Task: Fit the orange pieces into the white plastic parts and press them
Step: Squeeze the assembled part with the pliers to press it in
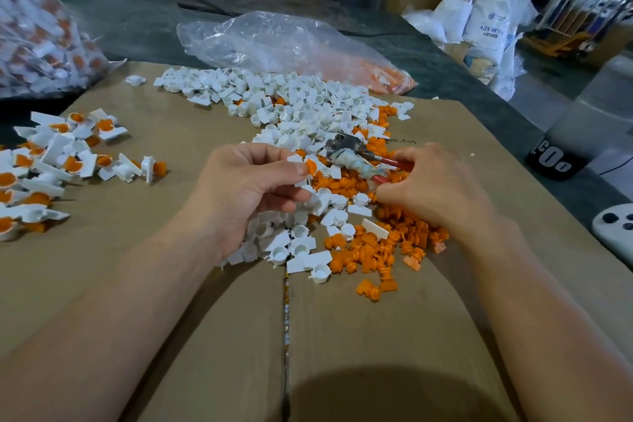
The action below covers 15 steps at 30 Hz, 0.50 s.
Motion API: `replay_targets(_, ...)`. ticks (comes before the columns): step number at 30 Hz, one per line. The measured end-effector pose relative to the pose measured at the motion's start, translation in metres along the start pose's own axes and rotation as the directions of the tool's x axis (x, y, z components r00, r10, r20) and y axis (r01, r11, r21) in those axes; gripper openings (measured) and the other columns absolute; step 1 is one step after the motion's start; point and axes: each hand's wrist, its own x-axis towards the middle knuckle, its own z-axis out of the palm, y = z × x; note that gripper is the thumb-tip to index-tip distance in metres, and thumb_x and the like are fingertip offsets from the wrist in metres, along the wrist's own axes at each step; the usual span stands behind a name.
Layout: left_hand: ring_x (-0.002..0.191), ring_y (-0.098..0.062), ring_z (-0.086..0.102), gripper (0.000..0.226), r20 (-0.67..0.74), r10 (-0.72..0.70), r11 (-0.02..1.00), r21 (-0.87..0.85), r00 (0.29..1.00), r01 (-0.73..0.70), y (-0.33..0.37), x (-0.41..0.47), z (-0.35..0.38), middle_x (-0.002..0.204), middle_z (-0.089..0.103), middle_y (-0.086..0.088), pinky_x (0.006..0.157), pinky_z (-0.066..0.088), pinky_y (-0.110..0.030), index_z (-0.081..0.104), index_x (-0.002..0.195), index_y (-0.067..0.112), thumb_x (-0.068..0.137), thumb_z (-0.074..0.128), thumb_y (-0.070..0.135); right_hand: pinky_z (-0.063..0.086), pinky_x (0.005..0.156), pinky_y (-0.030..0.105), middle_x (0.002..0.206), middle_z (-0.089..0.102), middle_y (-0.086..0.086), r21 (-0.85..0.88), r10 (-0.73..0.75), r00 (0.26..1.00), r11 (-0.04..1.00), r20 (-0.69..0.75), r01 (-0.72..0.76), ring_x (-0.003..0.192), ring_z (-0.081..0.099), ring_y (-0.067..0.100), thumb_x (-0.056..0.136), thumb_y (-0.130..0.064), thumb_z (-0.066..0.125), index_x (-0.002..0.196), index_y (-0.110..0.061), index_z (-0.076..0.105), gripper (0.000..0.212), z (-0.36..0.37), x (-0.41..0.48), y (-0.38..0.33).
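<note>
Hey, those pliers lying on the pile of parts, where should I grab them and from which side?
Grip the pliers by the two red handles, coming from the right with your right hand. The metal head points up-left, away from you, and the handles splay toward that hand, which sits at their ends; the left hand holds a white part.

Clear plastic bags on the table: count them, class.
2: a clear plastic bag of white-and-orange parts at far left; a clear plastic bag of orange pieces behind the white plastic parts. More may be hidden.
</note>
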Motion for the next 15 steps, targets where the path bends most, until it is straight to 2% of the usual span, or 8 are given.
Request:
replay_targets(3, 0.048, -0.013, 0.063, 0.022, -0.019, 0.016, 1.000, -0.012, 1.000, -0.016, -0.001, 0.001, 0.000, 0.055, 0.064, -0.005, 0.040, 0.046, -0.016, 0.061, 0.072, 0.004, 0.054, 0.070, 0.013, 0.033, 0.058, 0.018, 0.090, 0.047, -0.001, 0.035, -0.085, 0.996, 0.996, -0.029, 0.086, 0.074, 0.040, 0.010, 0.072, -0.031, 0.067, 0.111, -0.014, 0.060, 0.043, -0.005, -0.002, -0.001)
replay_targets(6, 0.047, -0.012, 0.062, 0.018, -0.044, 0.046, 0.998, -0.033, 0.998, -0.048, -0.001, 0.002, 0.000, 0.056, 0.064, -0.001, 0.038, 0.043, -0.015, 0.059, 0.070, 0.007, 0.055, 0.069, 0.013, 0.024, 0.058, 0.023, 0.093, 0.043, -0.002, 0.052, -0.185, 0.978, 0.980, -0.094, 0.190, 0.081, 0.037, 0.010, 0.077, -0.013, 0.062, 0.119, -0.011, 0.055, 0.043, -0.007, -0.004, -0.006)
replay_targets(8, 0.046, -0.012, 0.061, 0.014, -0.062, 0.066, 0.997, -0.043, 0.996, -0.069, -0.001, 0.002, 0.000, 0.055, 0.063, 0.000, 0.037, 0.041, -0.015, 0.058, 0.070, 0.008, 0.060, 0.068, 0.011, 0.026, 0.062, 0.016, 0.092, 0.044, -0.002, 0.085, -0.222, 0.961, 0.967, -0.167, 0.238, 0.081, 0.037, 0.009, 0.078, -0.005, 0.058, 0.119, -0.007, 0.055, 0.041, -0.009, -0.007, -0.009)
replay_targets(11, 0.043, -0.011, 0.058, 0.010, -0.099, 0.094, 0.992, -0.079, 0.991, -0.102, -0.001, 0.003, 0.000, 0.055, 0.062, 0.001, 0.035, 0.038, -0.015, 0.057, 0.070, 0.009, 0.068, 0.066, 0.007, 0.027, 0.070, -0.004, 0.090, 0.044, -0.006, 0.131, -0.228, 0.948, 0.956, -0.222, 0.261, 0.074, 0.034, 0.003, 0.078, -0.003, 0.058, 0.118, -0.008, 0.056, 0.040, -0.011, -0.012, -0.012)
replay_targets(13, 0.041, -0.009, 0.055, 0.014, -0.134, 0.111, 0.986, -0.113, 0.985, -0.126, 0.000, 0.003, 0.000, 0.054, 0.061, 0.002, 0.035, 0.036, -0.015, 0.056, 0.069, 0.011, 0.061, 0.067, 0.014, 0.027, 0.072, -0.006, 0.090, 0.043, -0.010, 0.155, -0.249, 0.946, 0.946, -0.210, 0.283, 0.072, 0.034, 0.002, 0.078, -0.005, 0.060, 0.118, -0.011, 0.055, 0.041, -0.011, -0.015, -0.014)
replay_targets(15, 0.040, -0.008, 0.052, 0.017, -0.171, 0.123, 0.980, -0.135, 0.978, -0.147, 0.001, 0.005, 0.000, 0.054, 0.059, 0.003, 0.034, 0.035, -0.015, 0.056, 0.069, 0.012, 0.057, 0.067, 0.018, 0.029, 0.072, -0.002, 0.095, 0.043, -0.011, 0.182, -0.279, 0.943, 0.933, -0.182, 0.311, 0.079, 0.033, -0.003, 0.079, -0.009, 0.061, 0.120, -0.016, 0.053, 0.042, -0.010, -0.015, -0.015)
